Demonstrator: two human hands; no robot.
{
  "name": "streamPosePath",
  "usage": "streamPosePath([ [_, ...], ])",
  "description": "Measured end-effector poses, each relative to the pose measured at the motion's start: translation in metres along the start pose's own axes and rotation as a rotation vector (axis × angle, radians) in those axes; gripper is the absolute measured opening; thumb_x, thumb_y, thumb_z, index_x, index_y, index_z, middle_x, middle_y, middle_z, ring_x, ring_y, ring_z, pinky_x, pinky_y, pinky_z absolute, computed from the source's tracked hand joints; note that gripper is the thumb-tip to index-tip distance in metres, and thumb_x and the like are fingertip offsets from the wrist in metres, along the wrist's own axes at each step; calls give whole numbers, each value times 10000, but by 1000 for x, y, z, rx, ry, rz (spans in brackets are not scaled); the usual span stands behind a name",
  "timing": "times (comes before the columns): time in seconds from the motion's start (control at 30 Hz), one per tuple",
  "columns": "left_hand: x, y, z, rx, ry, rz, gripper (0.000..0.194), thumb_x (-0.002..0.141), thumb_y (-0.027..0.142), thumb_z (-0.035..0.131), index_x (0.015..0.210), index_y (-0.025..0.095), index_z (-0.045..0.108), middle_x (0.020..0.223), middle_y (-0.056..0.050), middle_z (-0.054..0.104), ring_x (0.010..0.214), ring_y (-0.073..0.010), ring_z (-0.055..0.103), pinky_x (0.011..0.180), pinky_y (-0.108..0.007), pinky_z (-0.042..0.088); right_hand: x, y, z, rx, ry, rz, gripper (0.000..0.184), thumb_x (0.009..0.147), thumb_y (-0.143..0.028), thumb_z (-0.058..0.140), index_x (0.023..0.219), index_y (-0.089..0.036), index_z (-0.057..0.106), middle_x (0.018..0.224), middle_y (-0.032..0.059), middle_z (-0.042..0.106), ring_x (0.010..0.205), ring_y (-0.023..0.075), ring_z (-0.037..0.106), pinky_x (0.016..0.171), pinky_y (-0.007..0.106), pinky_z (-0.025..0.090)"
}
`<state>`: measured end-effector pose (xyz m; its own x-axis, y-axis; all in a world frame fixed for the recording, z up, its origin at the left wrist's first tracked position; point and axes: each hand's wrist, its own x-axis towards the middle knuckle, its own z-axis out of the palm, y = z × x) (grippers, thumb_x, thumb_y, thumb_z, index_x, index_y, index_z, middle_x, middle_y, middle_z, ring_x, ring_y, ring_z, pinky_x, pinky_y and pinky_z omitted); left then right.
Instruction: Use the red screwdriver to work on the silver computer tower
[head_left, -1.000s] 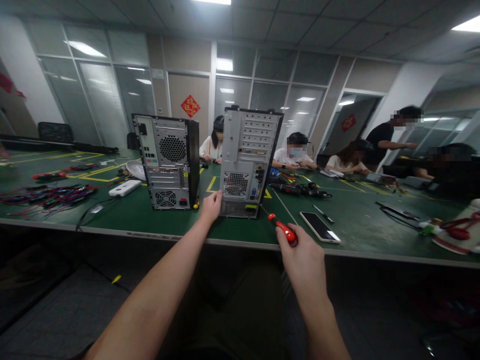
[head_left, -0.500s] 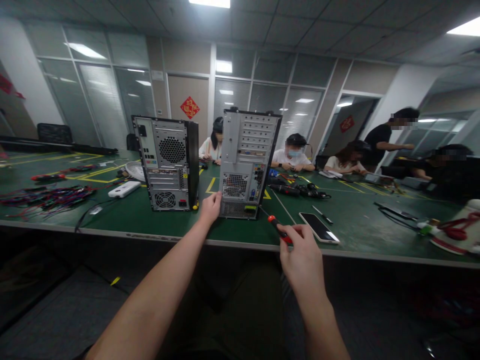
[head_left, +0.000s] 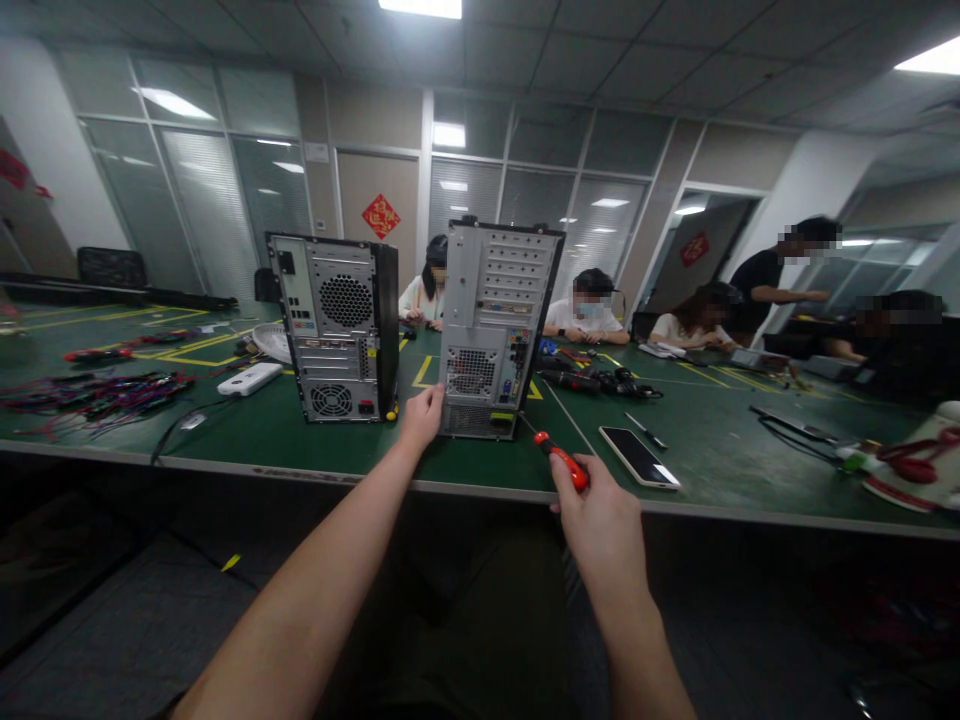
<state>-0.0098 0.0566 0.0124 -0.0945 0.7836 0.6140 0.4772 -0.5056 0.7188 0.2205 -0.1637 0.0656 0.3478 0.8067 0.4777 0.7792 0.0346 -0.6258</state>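
Observation:
A grey computer tower point(head_left: 468, 300) stands upright on the green table, its back with slots, ports and vents facing me. My left hand point(head_left: 423, 415) has its fingers curled against the tower's lower left edge, steadying it. In my right hand point(head_left: 596, 500) is a screwdriver point(head_left: 561, 460) with a red and black handle, gripped between thumb and fingers. Its thin shaft points up and left, and the tip is at the tower's lower right edge; the exact contact is too small to see. A second computer tower point(head_left: 337, 330) stands to the left, also with its back toward me.
Right of the screwdriver lie a phone point(head_left: 637, 457) and a slim pen-like tool point(head_left: 645, 430). Black cables point(head_left: 600, 380) are behind them. On the left are a white device point(head_left: 250, 379) and a tangle of coloured wires point(head_left: 97, 400). Several people sit or stand beyond the table.
My right hand has shifted its grip and turned on the screwdriver, so more of the red handle shows. The left hand and both towers stay in place.

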Motion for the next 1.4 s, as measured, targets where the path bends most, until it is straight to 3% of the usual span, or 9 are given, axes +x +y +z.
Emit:
streamPosePath([
  [0.2,-1,0,0,-32,-11,1,585,1055,574,359,872,163,733,832,-87,745,805,-221,657,722,-284,438,-1,6,2,-102,124,-198,417,973,-514,557,1142,-179,738,916,114,768,801,277,721,765,371,527],
  [0.53,-1,-2,0,-36,-6,10,584,1051,580,357,850,166,717,804,-81,724,785,-218,640,710,-287,419,1,8,-3,-190,111,-320,363,915,-190,523,1174,-209,776,1110,112,640,893,240,666,777,374,542],
  [0.67,0,-1,1,-12,-2,0,582,1049,584,349,830,174,700,803,-77,722,790,-218,640,710,-286,407,2,9,1,-126,151,-283,355,945,-321,569,1221,-194,753,1077,112,682,884,257,681,791,391,550],
  [0.9,1,-3,2,-19,0,12,587,1055,575,352,846,165,716,808,-86,730,789,-220,640,712,-287,412,4,11,7,-39,127,-152,542,984,-585,545,1205,-132,744,971,142,773,850,294,726,839,424,558],
  [1.0,1,-3,1,-15,-1,4,590,1056,578,356,852,164,723,816,-90,736,796,-225,647,716,-287,420,3,12,7,-56,141,-188,517,987,-558,551,1212,-134,744,961,135,765,823,285,716,814,416,555],
  [1.23,0,-4,1,-25,-3,20,588,1064,569,356,899,158,744,855,-95,756,835,-232,671,745,-290,454,2,13,4,-148,155,-308,336,955,-312,559,1194,-208,772,1034,105,661,845,250,666,741,383,539],
  [1.4,0,-4,1,-27,-6,9,606,1058,587,359,884,154,745,835,-100,753,814,-233,668,722,-290,455,1,12,2,-66,140,-273,359,967,-373,555,1185,-214,792,1116,120,661,921,257,679,806,406,552],
])
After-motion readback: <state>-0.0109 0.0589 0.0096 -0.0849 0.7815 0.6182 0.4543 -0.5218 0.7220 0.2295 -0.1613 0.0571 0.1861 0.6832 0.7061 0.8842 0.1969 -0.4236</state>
